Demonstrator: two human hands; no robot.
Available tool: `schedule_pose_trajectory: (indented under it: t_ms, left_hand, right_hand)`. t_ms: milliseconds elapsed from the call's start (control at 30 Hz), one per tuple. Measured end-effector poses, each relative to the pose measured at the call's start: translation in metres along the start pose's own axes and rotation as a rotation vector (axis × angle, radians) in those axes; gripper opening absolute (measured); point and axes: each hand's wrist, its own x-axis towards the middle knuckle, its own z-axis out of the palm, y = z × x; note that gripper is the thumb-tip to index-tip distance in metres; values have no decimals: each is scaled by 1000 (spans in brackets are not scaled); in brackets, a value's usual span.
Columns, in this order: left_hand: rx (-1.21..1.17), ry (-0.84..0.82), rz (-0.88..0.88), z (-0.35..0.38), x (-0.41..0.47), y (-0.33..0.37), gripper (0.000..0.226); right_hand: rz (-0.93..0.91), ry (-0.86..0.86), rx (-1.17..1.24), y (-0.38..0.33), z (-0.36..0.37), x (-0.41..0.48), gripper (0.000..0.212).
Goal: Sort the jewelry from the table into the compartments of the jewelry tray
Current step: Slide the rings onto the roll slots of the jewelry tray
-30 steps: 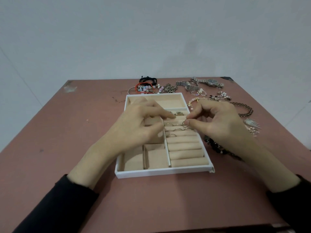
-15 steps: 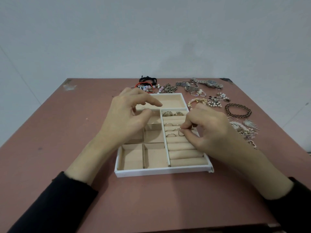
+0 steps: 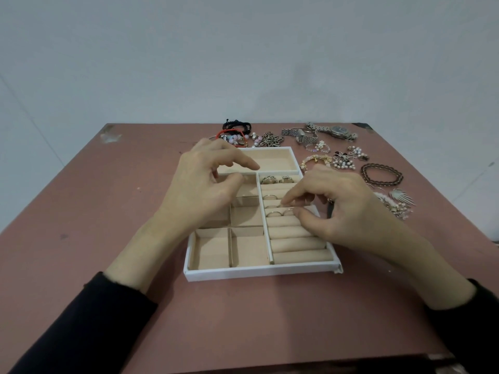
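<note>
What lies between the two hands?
In the head view, the tray divider and seated rings lie between the left hand and the right hand, which pinches another ring.

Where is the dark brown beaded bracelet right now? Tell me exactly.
In the head view, the dark brown beaded bracelet lies on the pink table, right of the white jewelry tray, between the pearl cluster and the silver feather-shaped piece.

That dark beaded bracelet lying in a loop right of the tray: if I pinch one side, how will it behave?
The dark beaded bracelet looks strung from small beads, so it will probably sag and swing rather than keep its oval. Its rounded beads may slip from a pinch. It looks thin, so likely light.
</note>
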Motion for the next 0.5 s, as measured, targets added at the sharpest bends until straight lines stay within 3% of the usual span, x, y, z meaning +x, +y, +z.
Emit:
schedule_pose_trajectory:
  t_ms: [500]
  left_hand:
    - [17, -7, 1, -1, 0, 0, 32]
  right_hand:
    - [35, -8, 12, 5, 2, 0, 5]
